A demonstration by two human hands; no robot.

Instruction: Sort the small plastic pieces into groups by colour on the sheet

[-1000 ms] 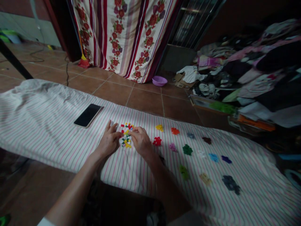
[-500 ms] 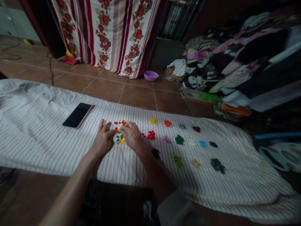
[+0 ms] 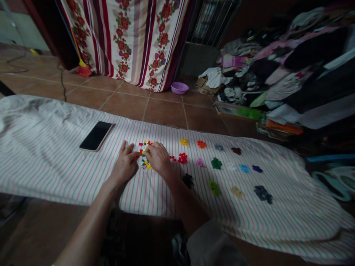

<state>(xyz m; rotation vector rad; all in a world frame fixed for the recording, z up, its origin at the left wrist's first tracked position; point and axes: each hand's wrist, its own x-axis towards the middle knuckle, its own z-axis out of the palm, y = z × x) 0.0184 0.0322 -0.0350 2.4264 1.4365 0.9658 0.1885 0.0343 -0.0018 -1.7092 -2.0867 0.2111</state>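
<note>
A mixed pile of tiny coloured pieces (image 3: 148, 166), red, yellow, green and white, lies on a striped cloth (image 3: 91, 173). At its left edge rests my left hand (image 3: 125, 162), fingers apart, the index fingertip touching the pieces. My right hand (image 3: 159, 158) covers the pile's right side with fingers bent and pressed together; whatever is between them is hidden. Just right of it sits a red heap (image 3: 182, 158), with a few loose red pieces beside it. A yellow heap (image 3: 184, 142) lies farther back, and a black heap (image 3: 188, 180) is close to my right forearm.
Several single-colour heaps spread to the right, among them orange (image 3: 201, 144), dark green (image 3: 216, 163), lime (image 3: 213, 187) and dark grey (image 3: 263, 194). A phone (image 3: 96, 136) lies left of my hands. Beyond are a purple basin (image 3: 179, 88) and piled clothes (image 3: 266, 70).
The whole view has shifted slightly, so the cloth's contents appear a little farther right. Both hands stay at the mixed pile; the right fingers remain bent over it.
</note>
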